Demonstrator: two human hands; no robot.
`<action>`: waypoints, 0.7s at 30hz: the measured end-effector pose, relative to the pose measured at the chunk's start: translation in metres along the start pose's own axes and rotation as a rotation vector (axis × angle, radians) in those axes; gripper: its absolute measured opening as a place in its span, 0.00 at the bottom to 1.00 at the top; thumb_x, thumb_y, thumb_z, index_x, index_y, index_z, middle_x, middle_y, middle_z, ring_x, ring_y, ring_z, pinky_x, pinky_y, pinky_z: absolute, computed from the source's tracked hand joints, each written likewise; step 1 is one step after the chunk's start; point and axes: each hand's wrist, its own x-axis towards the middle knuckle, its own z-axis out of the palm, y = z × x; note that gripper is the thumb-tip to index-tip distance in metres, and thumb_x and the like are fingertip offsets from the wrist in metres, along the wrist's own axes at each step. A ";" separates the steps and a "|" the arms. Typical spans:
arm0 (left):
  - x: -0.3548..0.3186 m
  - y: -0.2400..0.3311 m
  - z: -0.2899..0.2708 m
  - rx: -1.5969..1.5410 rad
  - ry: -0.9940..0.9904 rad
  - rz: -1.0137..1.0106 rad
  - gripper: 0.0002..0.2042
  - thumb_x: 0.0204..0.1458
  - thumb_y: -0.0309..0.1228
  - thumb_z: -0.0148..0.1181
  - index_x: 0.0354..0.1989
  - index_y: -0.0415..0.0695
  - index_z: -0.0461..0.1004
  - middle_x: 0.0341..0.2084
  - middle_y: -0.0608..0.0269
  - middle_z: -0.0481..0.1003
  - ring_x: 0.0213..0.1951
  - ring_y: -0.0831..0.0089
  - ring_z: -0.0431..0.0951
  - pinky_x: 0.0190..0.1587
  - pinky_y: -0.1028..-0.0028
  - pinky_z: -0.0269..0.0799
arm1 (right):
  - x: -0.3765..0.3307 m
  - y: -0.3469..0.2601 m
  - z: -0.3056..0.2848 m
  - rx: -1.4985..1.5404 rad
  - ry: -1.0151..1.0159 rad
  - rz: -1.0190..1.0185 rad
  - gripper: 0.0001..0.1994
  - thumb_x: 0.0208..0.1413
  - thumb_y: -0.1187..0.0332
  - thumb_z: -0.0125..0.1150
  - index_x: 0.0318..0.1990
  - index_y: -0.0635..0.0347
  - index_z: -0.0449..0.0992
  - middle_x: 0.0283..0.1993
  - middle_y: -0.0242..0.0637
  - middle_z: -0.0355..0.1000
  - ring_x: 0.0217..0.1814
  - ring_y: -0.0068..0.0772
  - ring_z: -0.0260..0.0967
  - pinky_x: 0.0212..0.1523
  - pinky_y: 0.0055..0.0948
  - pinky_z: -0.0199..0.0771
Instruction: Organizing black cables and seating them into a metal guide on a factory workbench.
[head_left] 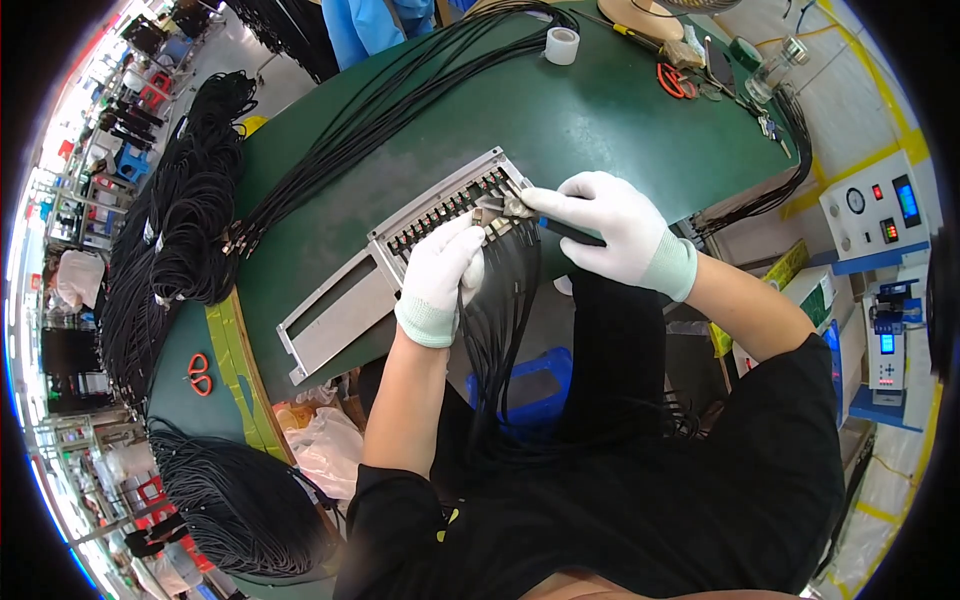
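A metal fixture tray (385, 250) with a row of slots lies slantwise on the green table, small connectors seated along it. My left hand (440, 275), in a white glove, has its fingers pinched at a black cable's connector end (478, 216) beside the fixture's row. My right hand (620, 225), also gloved, is closed around a slim tool with a black and blue handle (572, 232); its kind is unclear. Its index finger reaches to the silvery connector ends at the fixture's right end. Several black cables (490, 330) hang from there toward my lap.
Long black cables (340, 150) cross the green table (480, 110). Thick cable bundles (190, 200) hang at the left, with another coil (235, 500) below. Red-handled scissors (200, 375) lie left. A white tape roll (562, 46), pliers (675, 82) and a glass bottle (778, 70) sit farther back.
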 end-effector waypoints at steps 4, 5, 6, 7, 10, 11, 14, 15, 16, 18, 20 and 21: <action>-0.003 0.001 -0.002 -0.045 -0.033 0.037 0.14 0.62 0.31 0.52 0.49 0.34 0.74 0.14 0.76 0.65 0.14 0.87 0.59 0.17 0.84 0.51 | 0.000 -0.004 0.007 -0.158 0.039 -0.085 0.31 0.42 0.73 0.66 0.60 0.43 0.74 0.39 0.36 0.71 0.40 0.42 0.69 0.42 0.37 0.71; -0.002 -0.001 -0.002 -0.045 -0.022 0.036 0.13 0.62 0.31 0.52 0.48 0.34 0.74 0.14 0.76 0.65 0.14 0.87 0.59 0.17 0.83 0.51 | 0.000 -0.003 0.009 -0.162 0.035 -0.083 0.32 0.41 0.73 0.67 0.60 0.42 0.74 0.39 0.36 0.70 0.40 0.41 0.69 0.42 0.36 0.70; -0.002 -0.003 -0.002 -0.045 -0.011 0.035 0.13 0.62 0.30 0.52 0.48 0.34 0.74 0.14 0.75 0.66 0.14 0.87 0.59 0.17 0.83 0.51 | -0.001 -0.003 0.009 -0.163 0.034 -0.082 0.32 0.41 0.73 0.67 0.60 0.42 0.74 0.39 0.36 0.70 0.40 0.41 0.69 0.42 0.36 0.70; -0.002 -0.002 -0.001 -0.045 -0.011 0.034 0.13 0.62 0.30 0.52 0.48 0.34 0.74 0.14 0.75 0.66 0.14 0.87 0.59 0.17 0.83 0.51 | -0.001 -0.005 0.008 -0.180 0.026 -0.074 0.33 0.41 0.73 0.66 0.60 0.42 0.73 0.39 0.36 0.70 0.41 0.41 0.69 0.42 0.36 0.70; -0.004 0.000 0.001 -0.036 -0.006 0.042 0.12 0.62 0.30 0.52 0.47 0.34 0.75 0.14 0.75 0.65 0.14 0.87 0.59 0.17 0.83 0.51 | -0.001 -0.005 0.010 -0.206 0.009 -0.071 0.34 0.40 0.73 0.66 0.61 0.43 0.72 0.39 0.36 0.69 0.40 0.41 0.69 0.41 0.37 0.71; -0.004 0.000 0.000 -0.006 -0.007 0.059 0.13 0.62 0.30 0.52 0.48 0.34 0.75 0.13 0.75 0.65 0.14 0.87 0.59 0.17 0.83 0.51 | -0.001 -0.005 0.011 -0.216 0.002 -0.077 0.34 0.40 0.73 0.66 0.62 0.43 0.72 0.39 0.37 0.69 0.40 0.42 0.69 0.41 0.37 0.72; -0.006 0.001 0.003 0.060 0.010 0.074 0.14 0.62 0.30 0.52 0.50 0.33 0.75 0.13 0.76 0.64 0.14 0.87 0.59 0.18 0.82 0.51 | -0.002 -0.005 0.012 -0.152 0.005 -0.074 0.33 0.38 0.76 0.63 0.59 0.48 0.74 0.37 0.39 0.70 0.38 0.45 0.69 0.38 0.38 0.71; -0.007 0.003 0.004 0.098 0.028 0.074 0.15 0.62 0.30 0.52 0.51 0.33 0.75 0.12 0.76 0.64 0.14 0.88 0.59 0.18 0.83 0.51 | -0.003 -0.005 0.012 -0.152 0.005 -0.074 0.33 0.38 0.76 0.63 0.59 0.48 0.74 0.37 0.39 0.70 0.38 0.45 0.69 0.38 0.38 0.71; -0.007 0.004 0.006 0.098 0.025 0.073 0.15 0.62 0.30 0.52 0.51 0.33 0.75 0.12 0.76 0.64 0.14 0.88 0.59 0.18 0.83 0.51 | -0.003 -0.005 0.011 -0.163 0.000 -0.075 0.33 0.38 0.76 0.63 0.60 0.48 0.74 0.37 0.39 0.70 0.37 0.44 0.69 0.37 0.38 0.72; -0.009 0.005 0.007 0.132 0.042 0.086 0.16 0.62 0.29 0.52 0.53 0.33 0.75 0.13 0.76 0.65 0.14 0.88 0.59 0.18 0.83 0.51 | -0.005 -0.006 0.010 -0.175 -0.003 -0.073 0.34 0.38 0.76 0.63 0.60 0.47 0.74 0.37 0.39 0.70 0.37 0.44 0.70 0.36 0.37 0.72; -0.008 0.002 0.006 0.151 0.033 0.092 0.17 0.62 0.29 0.51 0.55 0.33 0.73 0.13 0.76 0.65 0.14 0.88 0.59 0.18 0.83 0.51 | -0.006 -0.006 0.011 -0.157 0.001 -0.059 0.33 0.39 0.76 0.63 0.60 0.47 0.74 0.34 0.39 0.69 0.34 0.43 0.70 0.34 0.37 0.72; -0.007 0.001 0.006 0.169 0.025 0.099 0.18 0.62 0.29 0.50 0.57 0.33 0.72 0.14 0.77 0.65 0.14 0.88 0.58 0.17 0.84 0.51 | -0.008 -0.006 0.011 -0.158 0.004 -0.057 0.33 0.39 0.76 0.63 0.60 0.47 0.74 0.34 0.39 0.69 0.34 0.43 0.70 0.34 0.37 0.72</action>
